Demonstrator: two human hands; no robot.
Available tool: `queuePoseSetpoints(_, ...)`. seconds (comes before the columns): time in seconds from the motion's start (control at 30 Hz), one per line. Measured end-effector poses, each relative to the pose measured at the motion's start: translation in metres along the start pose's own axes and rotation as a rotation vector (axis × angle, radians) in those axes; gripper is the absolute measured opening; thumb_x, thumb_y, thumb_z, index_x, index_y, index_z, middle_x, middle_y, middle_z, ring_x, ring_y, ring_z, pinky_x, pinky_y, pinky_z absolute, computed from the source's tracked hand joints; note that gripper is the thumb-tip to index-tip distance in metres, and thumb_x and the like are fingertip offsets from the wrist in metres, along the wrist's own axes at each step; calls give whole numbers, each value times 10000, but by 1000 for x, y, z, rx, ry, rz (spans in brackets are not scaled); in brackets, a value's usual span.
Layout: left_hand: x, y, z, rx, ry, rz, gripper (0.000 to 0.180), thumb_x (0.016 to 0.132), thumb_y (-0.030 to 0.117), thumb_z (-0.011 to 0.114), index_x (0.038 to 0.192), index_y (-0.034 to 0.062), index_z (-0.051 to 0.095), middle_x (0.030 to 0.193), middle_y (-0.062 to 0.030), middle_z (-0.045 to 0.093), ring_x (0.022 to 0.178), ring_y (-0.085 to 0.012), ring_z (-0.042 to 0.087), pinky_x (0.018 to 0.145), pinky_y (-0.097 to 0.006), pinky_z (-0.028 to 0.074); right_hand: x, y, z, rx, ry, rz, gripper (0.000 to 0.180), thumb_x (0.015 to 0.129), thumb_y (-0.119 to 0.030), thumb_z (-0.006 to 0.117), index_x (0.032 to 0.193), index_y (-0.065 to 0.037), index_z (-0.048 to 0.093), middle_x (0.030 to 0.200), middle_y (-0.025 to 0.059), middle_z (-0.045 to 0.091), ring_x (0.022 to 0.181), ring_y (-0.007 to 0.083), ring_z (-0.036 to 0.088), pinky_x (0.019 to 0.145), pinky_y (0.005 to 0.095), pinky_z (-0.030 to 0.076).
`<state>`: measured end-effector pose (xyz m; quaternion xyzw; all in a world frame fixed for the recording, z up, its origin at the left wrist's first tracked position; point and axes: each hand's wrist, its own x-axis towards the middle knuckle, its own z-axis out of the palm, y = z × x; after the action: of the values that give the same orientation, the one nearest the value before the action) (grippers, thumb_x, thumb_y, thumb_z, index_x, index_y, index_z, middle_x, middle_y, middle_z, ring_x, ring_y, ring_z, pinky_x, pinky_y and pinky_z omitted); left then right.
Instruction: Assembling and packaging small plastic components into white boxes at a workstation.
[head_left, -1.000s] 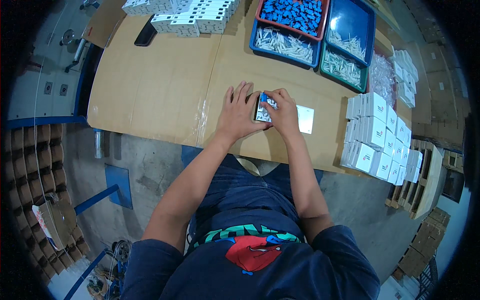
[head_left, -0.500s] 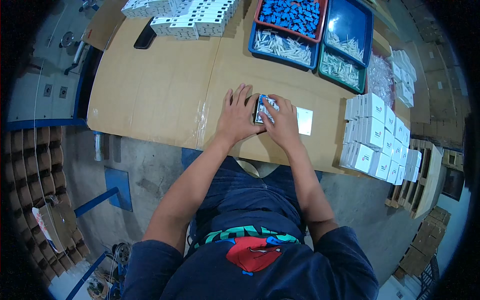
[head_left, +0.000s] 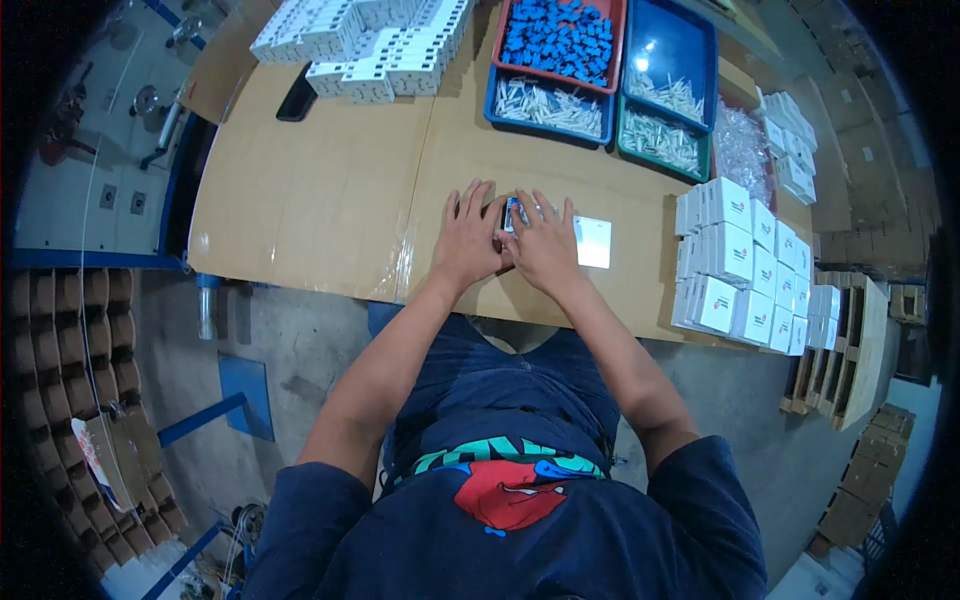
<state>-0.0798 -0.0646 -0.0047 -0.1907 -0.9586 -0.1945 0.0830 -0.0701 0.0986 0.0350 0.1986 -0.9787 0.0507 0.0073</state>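
Note:
A small open box [head_left: 511,213] with blue and white pieces in it lies on the cardboard-covered table in front of me, mostly hidden by my hands. My left hand [head_left: 468,238] rests along its left side, fingers stretched out and the thumb beside the box. My right hand [head_left: 541,245] lies over the box from the right, its fingers extended and spread across the top. Just right of that hand is a flat white, shiny card-like piece [head_left: 593,243].
Stacked white boxes [head_left: 745,265] stand at the table's right edge. Beyond my hands are a red tray of blue parts [head_left: 558,42], blue trays [head_left: 548,107] and a green tray [head_left: 660,140] of pale sticks. White block-like stacks [head_left: 385,75] and a black phone [head_left: 297,95] lie far left.
My right hand has flattened and spread further over the box, covering more of it. The left hand stays beside it. The whole view has shifted slightly.

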Motion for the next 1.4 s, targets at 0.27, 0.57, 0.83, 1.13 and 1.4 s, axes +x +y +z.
queuePoseSetpoints(0.27,-6,6,-7,-67,15,-7,1052,720,752,712,1504,103,447,1532,-177,431,1499,-343,311,1226,-586,196,-24,25,2,308,215,88,516,999,-373,594,1398,-46,586,1552,200,426,1433,390,398,1171,592,304)
queuePoseSetpoints(0.57,-2,7,-13,-98,44,-7,1184,642,756,782,1518,45,422,1522,-179,446,1476,-338,350,1213,-575,225,-99,70,27,307,413,647,716,897,-474,728,1364,41,561,1479,276,454,1380,434,426,1156,503,347)
queuePoseSetpoints(0.83,-6,2,-12,-64,8,-22,1084,666,735,785,1460,54,498,1514,-166,471,1470,-325,366,1229,-544,218,-94,55,29,392,535,643,656,784,-320,873,1257,3,553,1338,230,583,1287,390,538,1125,500,366)
queuePoseSetpoints(1.13,-14,16,-24,-1317,34,-356,861,776,201,837,1473,132,335,1392,-172,537,1298,-301,556,1055,-455,488,-113,71,26,1595,791,692,332,897,-89,739,1178,-22,576,1067,58,671,921,193,681,805,325,544)
queuePoseSetpoints(1.4,-40,69,-71,-2148,43,-335,792,933,-36,545,1581,237,181,1502,-141,447,1317,-348,557,1080,-538,516,-119,51,-46,2179,460,438,607,1002,-319,485,1521,-23,375,1430,211,555,1318,452,550,1037,523,533)
